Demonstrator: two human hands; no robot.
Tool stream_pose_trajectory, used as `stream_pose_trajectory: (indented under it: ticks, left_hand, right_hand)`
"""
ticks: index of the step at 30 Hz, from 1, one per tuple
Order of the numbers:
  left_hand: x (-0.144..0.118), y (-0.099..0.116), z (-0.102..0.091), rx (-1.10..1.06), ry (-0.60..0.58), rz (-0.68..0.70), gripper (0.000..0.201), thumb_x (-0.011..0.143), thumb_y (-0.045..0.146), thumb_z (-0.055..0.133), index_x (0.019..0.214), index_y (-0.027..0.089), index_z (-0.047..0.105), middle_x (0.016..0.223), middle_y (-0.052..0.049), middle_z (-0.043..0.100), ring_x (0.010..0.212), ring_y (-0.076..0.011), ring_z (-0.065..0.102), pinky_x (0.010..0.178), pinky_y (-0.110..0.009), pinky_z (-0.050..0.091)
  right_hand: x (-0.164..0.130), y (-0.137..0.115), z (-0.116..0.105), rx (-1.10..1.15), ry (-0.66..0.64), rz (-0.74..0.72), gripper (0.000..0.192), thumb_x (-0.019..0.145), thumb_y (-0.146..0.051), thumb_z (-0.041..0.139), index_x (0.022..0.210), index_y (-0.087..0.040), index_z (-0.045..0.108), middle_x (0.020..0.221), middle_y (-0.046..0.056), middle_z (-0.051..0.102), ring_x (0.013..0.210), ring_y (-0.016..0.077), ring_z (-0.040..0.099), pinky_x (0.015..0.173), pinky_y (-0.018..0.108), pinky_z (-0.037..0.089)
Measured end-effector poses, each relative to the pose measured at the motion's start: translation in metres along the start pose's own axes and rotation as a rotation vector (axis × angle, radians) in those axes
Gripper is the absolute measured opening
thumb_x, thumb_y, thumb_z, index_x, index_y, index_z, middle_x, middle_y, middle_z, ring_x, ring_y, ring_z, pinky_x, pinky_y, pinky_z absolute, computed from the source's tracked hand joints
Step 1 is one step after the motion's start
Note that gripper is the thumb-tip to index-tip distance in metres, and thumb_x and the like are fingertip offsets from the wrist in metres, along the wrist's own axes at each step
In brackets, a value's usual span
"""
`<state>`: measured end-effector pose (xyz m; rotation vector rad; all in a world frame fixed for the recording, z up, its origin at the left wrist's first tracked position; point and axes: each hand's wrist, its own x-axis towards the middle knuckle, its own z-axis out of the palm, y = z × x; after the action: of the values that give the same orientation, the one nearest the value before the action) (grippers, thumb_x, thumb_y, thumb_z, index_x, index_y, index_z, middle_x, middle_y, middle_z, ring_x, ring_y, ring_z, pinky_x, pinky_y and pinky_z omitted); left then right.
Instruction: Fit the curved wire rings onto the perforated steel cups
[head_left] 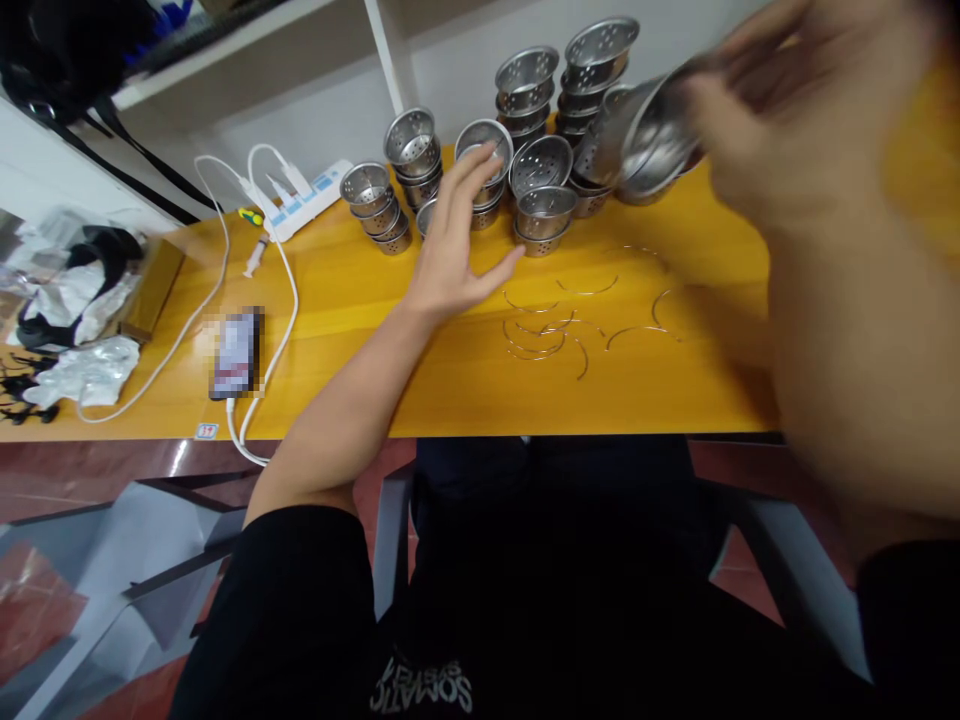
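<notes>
My right hand point(757, 130), smeared by motion, grips the rim of a perforated metal cup point(652, 130), which is tilted on its side above the table. My left hand point(457, 240) reaches out with fingers stretched and thumb apart. Its fingertips overlap a stacked perforated cup point(486, 135) from this angle, and I cannot tell whether they touch it. Just right of the left thumb stands a short stack of cups point(545, 212). Several thin curved metal wires point(555, 330) lie loose on the table in front of me.
Taller cup stacks point(526, 80) stand at the back by the wall, with another stack point(366, 190) farther left. On the yellow table point(337, 350) are a white power strip point(311, 203), its cables, a phone point(237, 352) and a small syringe point(256, 257). Plastic bags point(90, 370) lie far left.
</notes>
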<state>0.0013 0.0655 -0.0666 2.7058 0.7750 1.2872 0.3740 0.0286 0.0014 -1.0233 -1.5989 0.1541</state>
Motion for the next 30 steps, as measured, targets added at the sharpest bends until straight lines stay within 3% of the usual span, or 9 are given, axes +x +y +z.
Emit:
stream_pose_trajectory:
  ticks: [2,4,7,13,18,21,23,27,30]
  left_hand:
    - [0.0,0.005,0.004,-0.011,-0.071,0.033,0.111,0.111,0.093,0.066,0.198,0.044,0.019,0.208,-0.013,0.037,0.2,-0.0445,0.035,0.165,-0.068,0.036]
    - [-0.002,0.011,0.006,-0.024,-0.134,0.04,0.121,0.106,0.096,0.075,0.199,0.041,0.02,0.205,-0.016,0.043,0.197,-0.0466,0.042,0.161,-0.069,0.043]
    - [-0.007,0.015,0.009,-0.053,-0.225,0.014,0.117,0.103,0.095,0.081,0.194,0.037,0.036,0.192,-0.018,0.061,0.184,-0.0466,0.061,0.156,-0.068,0.051]
    - [-0.015,-0.008,0.015,-0.091,-0.173,-0.067,0.105,0.108,0.095,0.075,0.189,0.037,0.041,0.186,-0.016,0.067,0.175,-0.0431,0.069,0.153,-0.065,0.053]
    - [-0.018,-0.026,0.015,-0.092,-0.131,-0.134,0.111,0.103,0.1,0.075,0.187,0.036,0.041,0.184,-0.018,0.067,0.173,-0.0437,0.07,0.152,-0.064,0.052]
    - [-0.018,-0.023,0.014,-0.089,-0.141,-0.142,0.11,0.103,0.101,0.076,0.184,0.034,0.045,0.18,-0.019,0.069,0.17,-0.0437,0.072,0.149,-0.065,0.055]
    - [-0.018,-0.02,0.014,-0.087,-0.139,-0.138,0.107,0.104,0.101,0.076,0.182,0.033,0.048,0.178,-0.019,0.071,0.168,-0.0427,0.074,0.147,-0.064,0.057]
    - [-0.019,-0.018,0.013,-0.08,-0.13,-0.128,0.104,0.106,0.097,0.077,0.184,0.034,0.048,0.177,-0.018,0.072,0.168,-0.0418,0.074,0.147,-0.065,0.058]
    - [-0.019,-0.019,0.011,-0.072,-0.134,-0.137,0.106,0.107,0.096,0.077,0.187,0.034,0.045,0.179,-0.019,0.071,0.17,-0.0424,0.073,0.149,-0.066,0.056]
  right_hand:
    - [-0.016,-0.032,0.021,-0.051,-0.115,-0.126,0.015,0.104,-0.036,0.09,0.109,-0.023,0.083,0.097,0.007,0.078,0.078,0.0187,0.067,0.071,0.035,0.047]
    - [-0.031,-0.06,0.041,-0.044,-0.27,-0.118,0.009,0.103,-0.025,0.087,0.105,-0.025,0.078,0.099,0.007,0.079,0.08,0.021,0.069,0.075,0.037,0.053]
    - [-0.041,-0.084,0.061,-0.099,-0.44,-0.02,0.013,0.106,-0.02,0.083,0.109,-0.027,0.073,0.106,0.007,0.082,0.089,0.0259,0.074,0.09,0.044,0.063]
    - [-0.022,-0.074,0.046,-0.117,-0.664,0.129,0.021,0.109,-0.023,0.088,0.126,-0.023,0.076,0.113,0.008,0.084,0.089,0.0239,0.075,0.088,0.041,0.062]
    - [-0.023,-0.068,0.032,-0.248,-1.234,0.08,0.031,0.105,-0.031,0.1,0.132,-0.022,0.088,0.109,0.008,0.086,0.087,0.0246,0.076,0.086,0.041,0.058]
    - [-0.038,-0.074,0.046,-0.313,-1.326,-0.037,0.02,0.105,-0.031,0.098,0.119,-0.024,0.087,0.117,0.009,0.087,0.097,0.0279,0.078,0.088,0.041,0.056]
    - [-0.044,-0.081,0.058,-0.387,-1.355,-0.092,0.008,0.106,-0.023,0.089,0.103,-0.023,0.081,0.109,0.008,0.085,0.091,0.0264,0.074,0.084,0.04,0.051]
    - [-0.04,-0.093,0.071,-0.533,-1.415,-0.073,0.022,0.104,-0.009,0.073,0.086,-0.022,0.071,0.086,0.005,0.074,0.072,0.0201,0.056,0.077,0.04,0.038]
    - [-0.035,-0.101,0.072,-0.607,-1.42,-0.009,0.024,0.105,-0.01,0.072,0.084,-0.02,0.071,0.081,0.006,0.069,0.072,0.019,0.051,0.079,0.041,0.035]
